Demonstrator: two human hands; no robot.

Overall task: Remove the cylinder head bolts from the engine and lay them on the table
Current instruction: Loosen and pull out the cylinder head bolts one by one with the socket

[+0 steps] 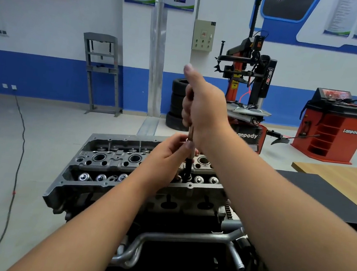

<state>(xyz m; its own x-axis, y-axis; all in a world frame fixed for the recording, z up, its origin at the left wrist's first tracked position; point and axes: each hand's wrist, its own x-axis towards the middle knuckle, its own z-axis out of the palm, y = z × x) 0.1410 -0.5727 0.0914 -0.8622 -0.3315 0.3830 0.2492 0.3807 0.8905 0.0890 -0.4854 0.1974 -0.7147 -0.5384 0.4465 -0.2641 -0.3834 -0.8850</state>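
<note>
While my right hand [203,107] is wrapped around the handle of the long driver [190,134], thumb stuck straight up off the top, my left hand [168,156] pinches the shaft lower down, fingertips curled round it just above where the dark socket end drops into the cylinder head [108,160]. What I take to be the bolt under the tool sits in the row along the near side of the head, toward its right end, beside the shiny valve springs [199,179]; I cannot see the bolt itself, since the socket and my fingers cover it. To do this step well, I judge I need to keep the driver upright and square over the bolt, so the left hand steadies the shaft while the right does the turning. If I let the tool lean, the socket may ride up off the head of the bolt and round it. I would turn evenly with light downward pressure until the thread feels free, then lift the bolt out straight so it does not catch in its bore. The wooden desk [346,176] with its black mat [322,196] lies just beyond the engine's right end, so the bolt goes there, on the near part of the mat. I see no bolts on the mat, so I judge I am early on.
</note>
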